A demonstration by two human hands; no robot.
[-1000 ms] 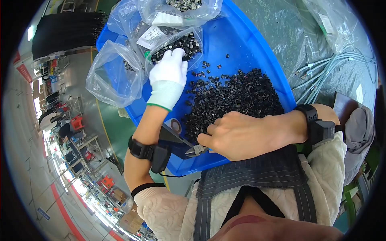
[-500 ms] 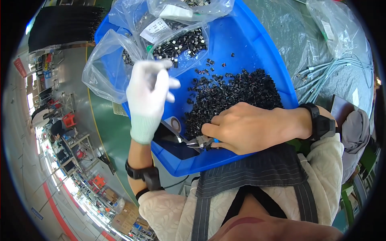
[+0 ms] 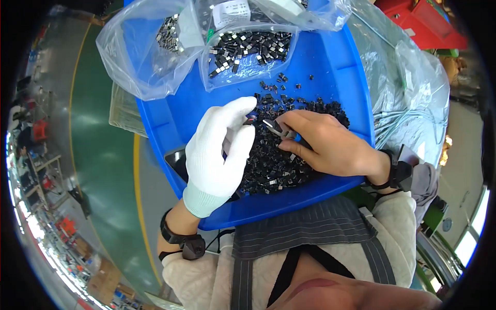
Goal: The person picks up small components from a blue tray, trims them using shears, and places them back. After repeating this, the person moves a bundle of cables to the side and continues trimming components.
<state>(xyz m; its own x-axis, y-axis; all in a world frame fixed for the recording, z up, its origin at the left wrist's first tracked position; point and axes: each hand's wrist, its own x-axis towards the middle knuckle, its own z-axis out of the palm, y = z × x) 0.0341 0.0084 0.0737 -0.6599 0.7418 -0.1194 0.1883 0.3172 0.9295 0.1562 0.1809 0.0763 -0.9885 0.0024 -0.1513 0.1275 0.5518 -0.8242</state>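
A blue plastic tray (image 3: 341, 67) holds a pile of small black parts (image 3: 276, 165). My left hand (image 3: 217, 152), in a white glove, rests over the left side of the pile. Its thumb and forefinger pinch what looks like a small part (image 3: 251, 119). My bare right hand (image 3: 325, 144) lies on the pile and grips metal tweezers (image 3: 276, 128). The tweezer tips point at the gloved fingertips and almost touch them. Both wrists carry black bands.
Clear plastic bags (image 3: 248, 51) of small black parts lie at the tray's far side, another bag (image 3: 150, 62) hanging over the left rim. A dark flat object (image 3: 175, 159) lies in the tray beside my left hand. Crumpled clear plastic (image 3: 408, 98) sits to the right.
My left hand has come back from the bags at the far side to the pile, meeting the tweezers. My right hand has moved forward over the pile.
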